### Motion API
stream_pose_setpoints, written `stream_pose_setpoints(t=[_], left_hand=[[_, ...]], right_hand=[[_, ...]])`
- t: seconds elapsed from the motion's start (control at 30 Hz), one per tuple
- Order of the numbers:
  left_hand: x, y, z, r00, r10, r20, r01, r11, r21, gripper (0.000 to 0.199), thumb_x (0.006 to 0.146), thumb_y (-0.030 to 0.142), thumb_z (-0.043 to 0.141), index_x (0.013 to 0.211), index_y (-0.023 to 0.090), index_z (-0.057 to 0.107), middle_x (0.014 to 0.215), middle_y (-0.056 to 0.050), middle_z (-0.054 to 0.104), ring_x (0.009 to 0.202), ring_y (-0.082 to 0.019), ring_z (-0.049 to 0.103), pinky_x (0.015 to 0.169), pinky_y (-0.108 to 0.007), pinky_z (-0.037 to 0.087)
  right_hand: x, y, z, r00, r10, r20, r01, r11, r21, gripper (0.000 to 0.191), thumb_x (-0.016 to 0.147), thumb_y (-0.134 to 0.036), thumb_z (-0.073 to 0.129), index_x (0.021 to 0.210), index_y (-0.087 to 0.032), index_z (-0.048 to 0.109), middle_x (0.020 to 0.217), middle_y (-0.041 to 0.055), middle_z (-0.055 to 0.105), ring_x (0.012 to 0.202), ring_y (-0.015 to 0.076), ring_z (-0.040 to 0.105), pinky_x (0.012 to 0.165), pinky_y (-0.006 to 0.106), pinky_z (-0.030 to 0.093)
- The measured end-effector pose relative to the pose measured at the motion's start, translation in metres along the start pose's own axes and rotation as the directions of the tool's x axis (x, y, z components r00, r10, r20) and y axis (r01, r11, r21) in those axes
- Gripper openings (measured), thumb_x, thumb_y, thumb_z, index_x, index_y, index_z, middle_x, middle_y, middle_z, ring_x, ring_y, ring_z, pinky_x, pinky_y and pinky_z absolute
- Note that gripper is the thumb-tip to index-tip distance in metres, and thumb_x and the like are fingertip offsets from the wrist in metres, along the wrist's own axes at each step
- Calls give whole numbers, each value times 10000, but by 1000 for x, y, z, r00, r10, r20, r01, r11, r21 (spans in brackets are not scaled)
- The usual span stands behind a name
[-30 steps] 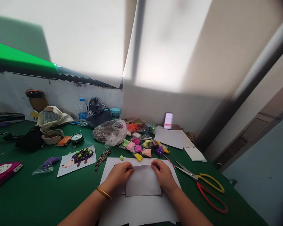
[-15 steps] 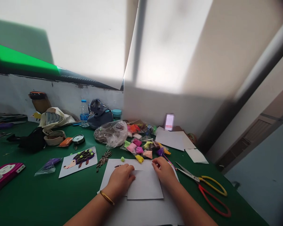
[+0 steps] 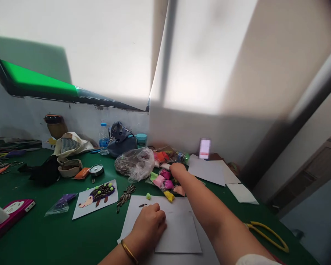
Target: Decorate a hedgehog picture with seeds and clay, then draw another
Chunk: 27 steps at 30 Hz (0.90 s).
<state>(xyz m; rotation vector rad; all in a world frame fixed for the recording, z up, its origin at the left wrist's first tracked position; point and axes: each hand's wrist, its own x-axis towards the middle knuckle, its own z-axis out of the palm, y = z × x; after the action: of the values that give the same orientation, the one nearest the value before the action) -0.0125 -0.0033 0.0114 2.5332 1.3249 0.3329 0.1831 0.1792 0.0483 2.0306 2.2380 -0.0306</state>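
Observation:
My left hand (image 3: 151,225) rests with curled fingers at the left edge of a small white card (image 3: 179,233), which lies on a larger white sheet (image 3: 128,215). What its fingertips hold, if anything, is hidden. My right hand (image 3: 178,169) is stretched forward over small colourful clay packets (image 3: 159,181), closed near a white packet (image 3: 165,166); its fingertips are out of sight. Just beyond the left hand are sunflower seeds (image 3: 142,205) on the sheet and a light green ball (image 3: 148,196). A pile of striped seeds (image 3: 126,197) lies left of the sheet.
A hedgehog picture (image 3: 96,198) lies on the green table, with a purple clay bag (image 3: 62,202) beside it. Behind stand a clear plastic bag (image 3: 138,163), a bottle (image 3: 103,140) and a phone (image 3: 204,149). Scissors (image 3: 270,233) lie right of my forearm.
My right hand has left the white card and reached forward to the clay packets. The left hand stays at the card, its fingers more curled. The camera view has shifted slightly.

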Motion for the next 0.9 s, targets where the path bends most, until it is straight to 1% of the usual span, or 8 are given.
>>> stream_pose_setpoints(t=[0.17, 0.3, 0.43, 0.57, 0.67, 0.73, 0.83, 0.9], left_hand=[[-1, -5, 2, 1000, 27, -1, -27, 998, -54, 128, 808, 285, 689, 932, 254, 707, 998, -55, 651, 942, -245, 576, 815, -370, 427], [-4, -3, -1, 975, 223, 2, -220, 964, -150, 295, 756, 351, 771, 1041, 333, 697, 1118, -14, 669, 1077, -266, 554, 935, -411, 391], [-9, 5, 0, 944, 329, 18, -321, 932, -170, 336, 741, 375, 788, 1058, 327, 687, 1179, -20, 663, 1129, -277, 547, 992, -423, 368], [-9, 7, 10, 942, 333, -36, -335, 935, -113, 298, 758, 351, 777, 1031, 288, 676, 1139, -34, 664, 1081, -275, 572, 954, -427, 404], [-6, 1, 17, 958, 204, -199, -223, 971, -80, 302, 747, 322, 799, 998, 236, 656, 1064, -59, 659, 1007, -281, 593, 887, -429, 454], [-4, -4, 20, 929, 126, -347, -169, 981, -96, 383, 735, 291, 816, 1058, 208, 628, 1077, -82, 648, 998, -280, 597, 875, -423, 474], [-2, -7, 22, 887, 243, -393, -296, 952, -80, 496, 728, 256, 829, 1164, 217, 596, 1098, -76, 657, 992, -259, 613, 860, -391, 488], [-2, -5, 24, 873, 349, -340, -380, 924, -28, 354, 764, 233, 799, 1077, 232, 635, 978, -39, 687, 899, -234, 633, 794, -360, 487]], right_hand=[[-2, -1, -3, 998, -16, -66, 15, 1000, -4, 346, 954, -357, 607, 1245, -172, 577, 1254, 94, 598, 1048, 218, 629, 886, 425, 551], [-20, 7, -21, 965, -30, -261, 47, 997, 57, 250, 984, -301, 542, 1182, -163, 609, 1234, 110, 611, 1109, 237, 596, 937, 413, 505], [-61, 13, -30, 912, -8, -411, 86, 982, 170, 292, 1028, -264, 367, 1211, -181, 579, 1132, 107, 658, 1062, 219, 604, 883, 315, 465], [-122, 15, -7, 878, -37, -478, 242, 895, 375, 334, 1028, -317, 336, 1212, -222, 598, 1095, 65, 660, 965, 185, 623, 803, 275, 484], [-172, 10, 20, 890, -106, -443, 370, 735, 568, 279, 961, -295, 465, 1118, -228, 686, 1106, 83, 633, 994, 210, 615, 849, 310, 483], [-200, 3, 35, 921, -138, -364, 359, 660, 660, 310, 932, -231, 475, 1160, -250, 684, 1126, 82, 626, 1003, 207, 616, 865, 314, 478], [-227, -9, 46, 959, -133, -251, 278, 612, 740, 241, 872, -207, 545, 1048, -249, 703, 1011, 52, 661, 926, 206, 622, 817, 312, 471], [-235, -12, 48, 978, -86, -188, 202, 585, 786, 127, 827, -204, 595, 914, -230, 683, 899, 27, 669, 834, 196, 611, 725, 293, 455]])
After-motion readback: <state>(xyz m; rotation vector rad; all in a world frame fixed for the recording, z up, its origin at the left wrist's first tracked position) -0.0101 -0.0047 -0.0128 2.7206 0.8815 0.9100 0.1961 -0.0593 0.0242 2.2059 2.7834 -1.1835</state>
